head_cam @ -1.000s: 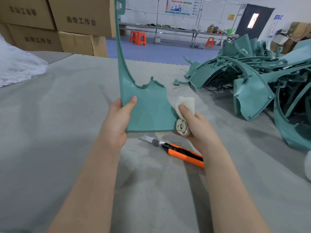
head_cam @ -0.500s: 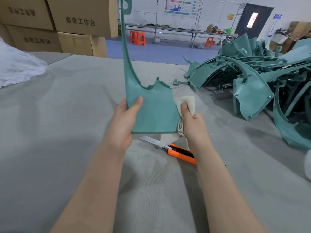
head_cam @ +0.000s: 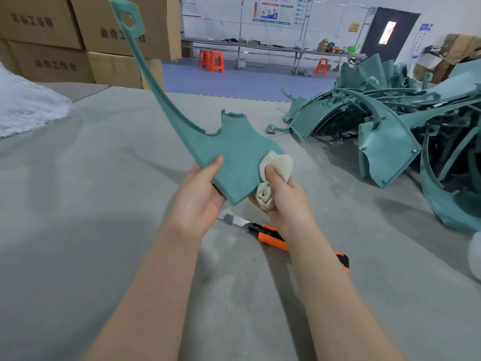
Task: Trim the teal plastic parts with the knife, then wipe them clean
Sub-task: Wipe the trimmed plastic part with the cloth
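Tilting over since the earlier frames: flat teal plastic part [head_cam: 234,157] with a long thin arm was standing near upright, now it is leaning, arm running up and left, looped tip ending in front of the brown cardboard boxes [head_cam: 52,35]. Crumpled off-white cloth [head_cam: 276,164] has come round from the part's right edge onto its front face.

Left hand [head_cam: 197,196] is gripping the part's lower left edge, thumb lying on the front face, fingers going behind. Right hand [head_cam: 285,198] is clenching the cloth, thumb pressing it against the part's lower right area; a rolled tail of cloth is hanging just beside the part's bottom corner. Part is being held in the air above the grey felt-covered table [head_cam: 78,204], not touching it.

Orange-and-black utility knife [head_cam: 270,237] is lying on the table directly below the part, blade out and pointing left, handle partly hiding behind the right forearm, free of both hands.

Heap of loose teal plastic parts [head_cam: 385,142] is sitting on the table right of the held part, well apart from it. White crinkled plastic bundle [head_cam: 26,108] is lying far left of it. Orange plastic stools [head_cam: 212,61] are standing on the blue floor beyond it.
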Demonstrator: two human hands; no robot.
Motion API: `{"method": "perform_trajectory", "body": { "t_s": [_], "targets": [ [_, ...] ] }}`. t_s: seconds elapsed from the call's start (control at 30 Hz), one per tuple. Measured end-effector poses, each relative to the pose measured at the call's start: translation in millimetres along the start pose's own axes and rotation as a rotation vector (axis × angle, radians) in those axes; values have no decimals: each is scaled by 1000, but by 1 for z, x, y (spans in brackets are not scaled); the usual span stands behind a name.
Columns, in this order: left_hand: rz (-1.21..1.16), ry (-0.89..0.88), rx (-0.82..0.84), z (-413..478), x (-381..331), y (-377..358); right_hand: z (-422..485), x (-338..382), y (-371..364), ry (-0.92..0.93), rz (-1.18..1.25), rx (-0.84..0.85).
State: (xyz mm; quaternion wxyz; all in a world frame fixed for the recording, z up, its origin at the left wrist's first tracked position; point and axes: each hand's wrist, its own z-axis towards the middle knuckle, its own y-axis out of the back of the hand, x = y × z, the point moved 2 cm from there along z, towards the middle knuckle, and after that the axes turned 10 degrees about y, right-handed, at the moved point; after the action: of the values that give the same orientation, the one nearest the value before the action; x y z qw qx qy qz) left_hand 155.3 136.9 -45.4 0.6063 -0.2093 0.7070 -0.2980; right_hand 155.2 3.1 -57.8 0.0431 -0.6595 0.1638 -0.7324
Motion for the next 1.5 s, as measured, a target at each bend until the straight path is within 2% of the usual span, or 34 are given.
{"method": "perform_trajectory", "body": {
  "t_s": [0.23, 0.4, 0.53, 0.63, 0.83, 1.0, 1.13, 1.37, 1.5],
  "targets": [
    [96, 100, 22, -4, 6, 2, 1, 6, 9, 38, -70, -58],
    [50, -1, -52, -4, 4, -2, 1, 4, 7, 1, -62, -97],
    [-41, -68, -116, -2, 2, -4, -5, 3, 0, -48, -100, 69],
    [10, -72, -118, -3, 5, -6, -9, 3, -5, 47, -299, 186],
    [142, -77, -26, -5, 4, -7, -9, 5, -7, 177, -383, 16],
    [267, 13, 63, -8, 8, -9, 1, 6, 8, 184, -195, -181],
    [280, 65, 99, -8, 6, -6, 5, 7, 17, 170, -150, -291],
    [245, 88, 114, -8, 3, -3, 8, 7, 19, 137, -41, -299],
    [73, 53, 16, -5, 0, -1, 7, 8, 24, -10, 234, -312]
  ]
}}
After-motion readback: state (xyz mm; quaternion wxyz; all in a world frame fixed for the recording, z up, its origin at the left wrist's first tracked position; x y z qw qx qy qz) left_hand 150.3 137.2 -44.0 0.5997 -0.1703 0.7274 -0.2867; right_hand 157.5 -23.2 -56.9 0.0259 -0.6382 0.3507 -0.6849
